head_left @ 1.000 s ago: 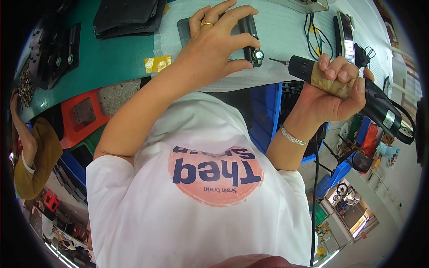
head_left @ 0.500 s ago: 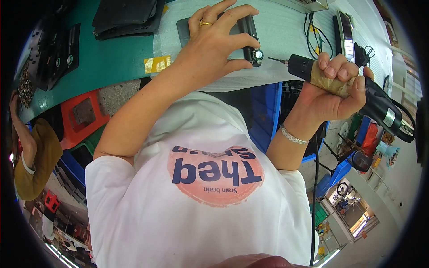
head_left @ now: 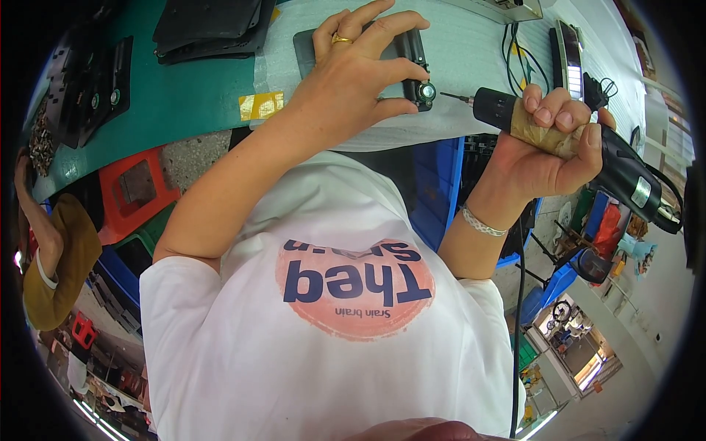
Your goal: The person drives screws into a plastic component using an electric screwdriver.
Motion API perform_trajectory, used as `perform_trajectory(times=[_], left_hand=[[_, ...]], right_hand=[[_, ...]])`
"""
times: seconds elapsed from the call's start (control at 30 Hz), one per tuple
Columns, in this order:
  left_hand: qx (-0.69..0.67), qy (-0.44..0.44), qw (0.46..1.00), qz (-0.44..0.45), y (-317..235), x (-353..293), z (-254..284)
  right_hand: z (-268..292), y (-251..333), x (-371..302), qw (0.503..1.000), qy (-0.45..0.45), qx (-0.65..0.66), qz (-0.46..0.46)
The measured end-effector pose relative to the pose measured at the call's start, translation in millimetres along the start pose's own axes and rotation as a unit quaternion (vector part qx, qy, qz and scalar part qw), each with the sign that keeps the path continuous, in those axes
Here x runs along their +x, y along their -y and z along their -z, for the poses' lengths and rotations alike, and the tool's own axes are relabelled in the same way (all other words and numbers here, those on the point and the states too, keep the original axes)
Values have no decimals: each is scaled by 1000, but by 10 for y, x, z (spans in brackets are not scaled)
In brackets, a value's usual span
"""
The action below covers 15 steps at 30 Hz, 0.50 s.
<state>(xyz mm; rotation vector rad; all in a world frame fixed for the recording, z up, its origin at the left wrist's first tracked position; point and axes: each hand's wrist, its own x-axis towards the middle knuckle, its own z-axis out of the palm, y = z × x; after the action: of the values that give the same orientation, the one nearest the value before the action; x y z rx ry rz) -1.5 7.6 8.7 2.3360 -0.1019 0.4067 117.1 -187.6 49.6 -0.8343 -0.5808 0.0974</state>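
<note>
My left hand (head_left: 353, 70), with a gold ring on one finger, reaches over a flat black panel (head_left: 305, 51) at the far middle of the table. Its fingers curve over the panel's right end, thumb and forefinger close to a round silver lock-like fitting (head_left: 426, 91). The palm hides much of the panel. My right hand (head_left: 548, 147) is wrapped round a black electric screwdriver (head_left: 540, 132) with brown tape on its grip. The thin bit (head_left: 454, 96) points left at the fitting, a short gap away from it.
Stacked black panels (head_left: 209, 29) lie at the far left on the green mat (head_left: 191, 88), near yellow tape (head_left: 261, 106). More black panels with round fittings (head_left: 110, 95) lie further left. Black cables (head_left: 515, 55) are at far right. A red stool (head_left: 136, 195) and another person's arm (head_left: 44, 220) show at left.
</note>
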Motion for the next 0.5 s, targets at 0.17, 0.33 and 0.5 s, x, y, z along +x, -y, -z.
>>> perform_trajectory(times=[0.17,0.33,0.5], left_hand=[[-1,8,1000,8,0,9,1],[82,-121,979,-141,167,34,-170],[-14,34,999,27,-41,32,39]], right_hand=[[-69,16,1,999,-29,-29,2],[8,-9,-4,1000,-8,2,-3],[4,-4,-5,1000,-5,-1,-7]])
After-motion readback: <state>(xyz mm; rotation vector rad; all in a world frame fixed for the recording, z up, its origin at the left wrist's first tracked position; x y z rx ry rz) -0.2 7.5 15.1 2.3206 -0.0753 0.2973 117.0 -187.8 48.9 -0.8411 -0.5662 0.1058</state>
